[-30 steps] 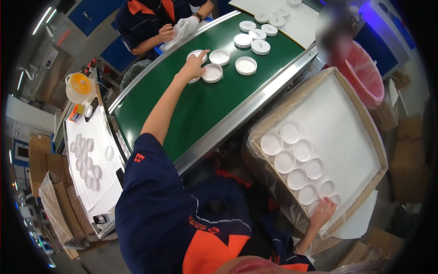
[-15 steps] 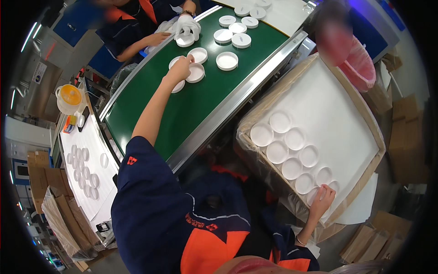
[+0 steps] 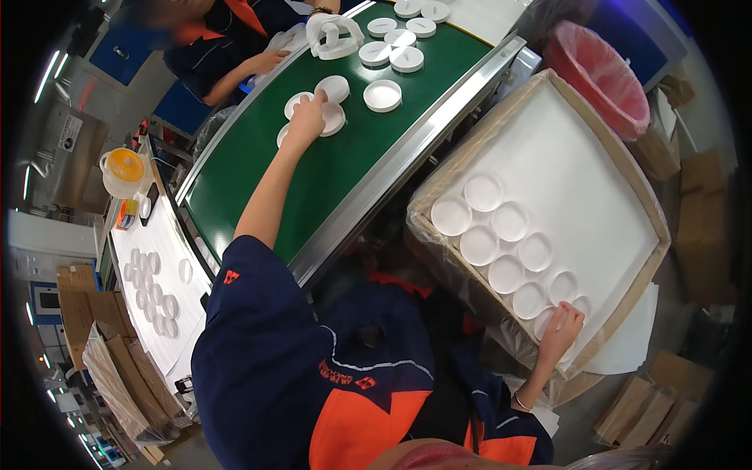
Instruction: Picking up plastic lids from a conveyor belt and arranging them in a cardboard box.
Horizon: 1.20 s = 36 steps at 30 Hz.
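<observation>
My left hand (image 3: 307, 119) reaches over the green conveyor belt (image 3: 258, 168), in a cluster of shallow round white lids. Its fingers are closed at the edge of a white lid (image 3: 334, 121); the grip is partly hidden by the hand. Another lid (image 3: 334, 88) lies just beyond the fingertips, and one more (image 3: 298, 103) lies beside them. On the right, my right hand (image 3: 562, 332) is down in a lined shallow box, with its thumb and fingers closed on a white lid (image 3: 544, 322) near the box's near corner.
Several lids stand in rows in the box (image 3: 453, 270) along its left side. A co-worker's white-gloved hand (image 3: 334, 37) is over the belt's far side. More lids (image 3: 406, 59) sit farther along. A metal rail (image 3: 407, 176) edges the belt. A pink bin (image 3: 603, 82) stands behind the box.
The whole view has shifted slightly. The co-worker's gloved hand has moved away to the right from its earlier spot on the belt. Both my hands stay at about the same lids.
</observation>
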Available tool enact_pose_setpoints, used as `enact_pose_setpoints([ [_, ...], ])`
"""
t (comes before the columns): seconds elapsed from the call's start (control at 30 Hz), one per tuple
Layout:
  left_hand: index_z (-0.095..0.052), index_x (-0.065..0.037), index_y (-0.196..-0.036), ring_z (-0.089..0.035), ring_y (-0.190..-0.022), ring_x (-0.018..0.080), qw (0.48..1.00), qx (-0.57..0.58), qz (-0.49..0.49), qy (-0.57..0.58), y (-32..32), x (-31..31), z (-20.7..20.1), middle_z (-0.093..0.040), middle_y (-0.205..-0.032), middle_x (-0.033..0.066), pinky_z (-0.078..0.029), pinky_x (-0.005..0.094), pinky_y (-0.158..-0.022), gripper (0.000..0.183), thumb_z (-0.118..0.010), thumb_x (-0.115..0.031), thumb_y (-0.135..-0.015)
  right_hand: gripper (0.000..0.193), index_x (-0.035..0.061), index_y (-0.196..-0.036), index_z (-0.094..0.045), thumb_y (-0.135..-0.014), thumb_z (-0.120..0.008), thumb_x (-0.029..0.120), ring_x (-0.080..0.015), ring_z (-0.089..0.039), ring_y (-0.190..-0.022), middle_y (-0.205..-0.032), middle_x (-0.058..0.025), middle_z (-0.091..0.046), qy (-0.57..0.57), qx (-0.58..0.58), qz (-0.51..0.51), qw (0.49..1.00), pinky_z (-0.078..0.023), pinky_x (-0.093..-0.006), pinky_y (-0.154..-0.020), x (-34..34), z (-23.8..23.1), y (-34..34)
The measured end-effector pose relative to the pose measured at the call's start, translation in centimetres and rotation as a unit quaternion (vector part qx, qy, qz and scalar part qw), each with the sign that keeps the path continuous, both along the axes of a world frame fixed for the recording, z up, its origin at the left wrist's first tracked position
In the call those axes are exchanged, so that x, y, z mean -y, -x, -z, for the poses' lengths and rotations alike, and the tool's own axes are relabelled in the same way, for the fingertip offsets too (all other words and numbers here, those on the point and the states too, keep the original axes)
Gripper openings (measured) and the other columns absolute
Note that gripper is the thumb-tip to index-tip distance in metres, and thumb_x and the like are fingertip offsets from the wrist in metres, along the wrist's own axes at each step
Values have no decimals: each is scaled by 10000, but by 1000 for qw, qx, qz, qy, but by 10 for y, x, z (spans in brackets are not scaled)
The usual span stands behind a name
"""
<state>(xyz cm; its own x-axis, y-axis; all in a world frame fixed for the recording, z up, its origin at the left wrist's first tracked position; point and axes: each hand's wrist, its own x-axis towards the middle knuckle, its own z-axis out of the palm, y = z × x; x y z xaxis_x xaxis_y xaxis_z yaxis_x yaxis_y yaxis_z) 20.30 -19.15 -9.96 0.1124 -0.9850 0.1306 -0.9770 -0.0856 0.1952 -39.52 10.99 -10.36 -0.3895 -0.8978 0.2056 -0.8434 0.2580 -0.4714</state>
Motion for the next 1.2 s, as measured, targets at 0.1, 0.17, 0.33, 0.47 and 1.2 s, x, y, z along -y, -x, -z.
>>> enact_pose_setpoints([
  [0.1, -520, -113, -1170, -589, -974, 492, 999, -32, 25, 15, -2, -3, -2, -582, -1046, 297, -483, 542, -834, 469, -542, 75, -742, 218, -2, -1045, -647, -961, -555, 176, -305, -539, -1002, -1029, -138, -536, 6, 13, 6, 1000, -432, -401, -895, -3, -2, -1],
  [0.17, -526, -109, -1140, -597, -973, 464, 998, -49, 41, 16, -9, -7, -9, -587, -1036, 288, -472, 521, -869, 475, -525, 102, -714, 217, -1, -1048, -649, -960, -556, 175, -305, -539, -1002, -1029, -136, -537, 4, 10, 4, 1000, -432, -400, -894, -3, 0, 0],
  [0.33, -520, -104, -1177, -616, -925, 364, 996, -66, 23, 62, -44, -56, -27, -603, -995, 226, -489, 439, -811, 480, -474, 112, -751, 211, 7, -1056, -654, -956, -562, 169, -303, -539, -1002, -1028, -132, -537, -2, 9, 0, 1000, -432, -402, -895, -3, 1, 0],
  [0.47, -517, -115, -1221, -586, -867, 119, 923, -373, -47, 80, -40, -118, -71, -598, -925, 63, -478, 271, -734, 333, -537, 1, -909, 202, 12, -1052, -654, -950, -567, 162, -304, -541, -1007, -1037, -129, -544, -8, -6, 0, 1000, -433, -401, -899, 1, 0, 0],
  [1.2, -501, 19, -1306, -629, -1131, 316, -38, -965, 135, -220, 221, -161, -100, -584, -1270, 204, -561, 463, -953, 402, -544, -237, -999, 198, 23, -1048, -660, -959, -561, 171, -300, -546, -1017, -1037, -123, -545, -12, -6, 12, 1000, -438, -395, -905, -2, 0, -2],
])
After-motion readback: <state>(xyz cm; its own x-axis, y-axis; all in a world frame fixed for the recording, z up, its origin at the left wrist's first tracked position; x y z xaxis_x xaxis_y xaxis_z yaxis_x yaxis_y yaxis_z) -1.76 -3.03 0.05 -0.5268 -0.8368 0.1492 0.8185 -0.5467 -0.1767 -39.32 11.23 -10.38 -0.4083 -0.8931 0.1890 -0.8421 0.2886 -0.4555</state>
